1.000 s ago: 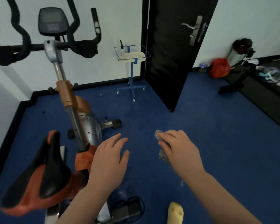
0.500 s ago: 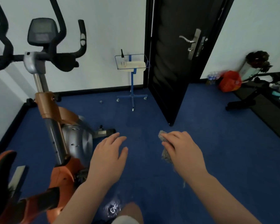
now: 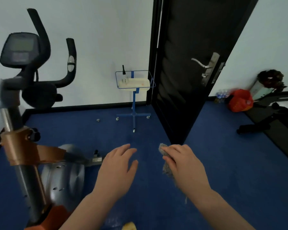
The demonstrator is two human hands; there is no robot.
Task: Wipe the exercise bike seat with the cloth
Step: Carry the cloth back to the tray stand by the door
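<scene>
The right hand [image 3: 185,165] grips a crumpled grey cloth [image 3: 165,161] above the blue floor, right of the exercise bike [image 3: 32,146]. The left hand [image 3: 118,168] hovers empty, fingers loosely spread. The bike's seat is out of view, so a reach without looking could miss it.

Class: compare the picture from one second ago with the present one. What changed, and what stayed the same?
The view swung right and up: the bike seat slid out of frame at lower left, and the door shifted toward centre. Unchanged: the right hand keeps its grip on the cloth; the left hand stays open and empty.
</scene>
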